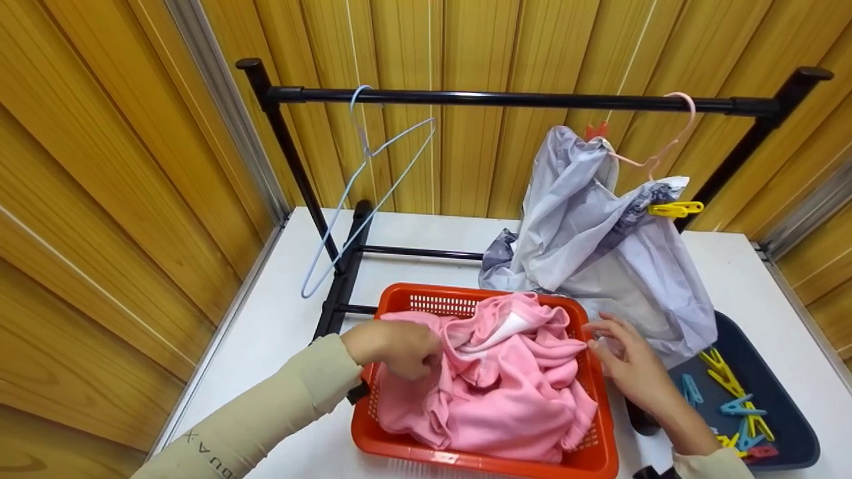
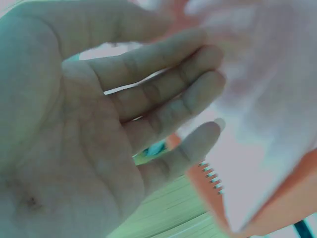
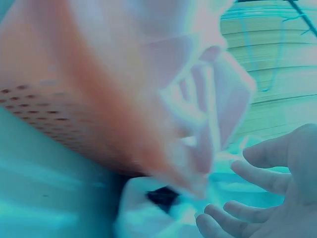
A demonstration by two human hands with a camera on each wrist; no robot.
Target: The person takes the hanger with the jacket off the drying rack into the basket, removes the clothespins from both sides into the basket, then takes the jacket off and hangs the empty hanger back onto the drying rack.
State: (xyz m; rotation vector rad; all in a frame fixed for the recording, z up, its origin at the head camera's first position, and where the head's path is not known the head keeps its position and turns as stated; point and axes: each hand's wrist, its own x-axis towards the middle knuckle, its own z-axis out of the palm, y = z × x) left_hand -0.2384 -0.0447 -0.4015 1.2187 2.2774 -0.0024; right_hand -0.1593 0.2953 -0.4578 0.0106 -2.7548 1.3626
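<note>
A pink garment point(image 1: 506, 399) lies heaped in a red plastic basket point(image 1: 486, 458), a white patch showing among its folds. Over the left part of the heap is my left hand point(image 1: 399, 349); the left wrist view shows its palm bare and its fingers loosely extended. My right hand point(image 1: 629, 362) is beside the basket's right rim, fingers spread and holding nothing. Close behind that hand, a pale grey-white garment point(image 1: 599, 246) hangs from a pink hanger point(image 1: 682, 126), with a yellow clothespin point(image 1: 675, 209) and a red clothespin point(image 1: 597, 130) on it.
A black rack point(image 1: 492, 99) stands on the white table point(image 1: 259, 319) behind the basket. A bare light-blue hanger point(image 1: 343, 193) hangs at its left. To the right, a dark blue tray point(image 1: 795, 426) holds several yellow, blue and red clothespins. Wood-patterned walls point(image 1: 466, 40) enclose the table.
</note>
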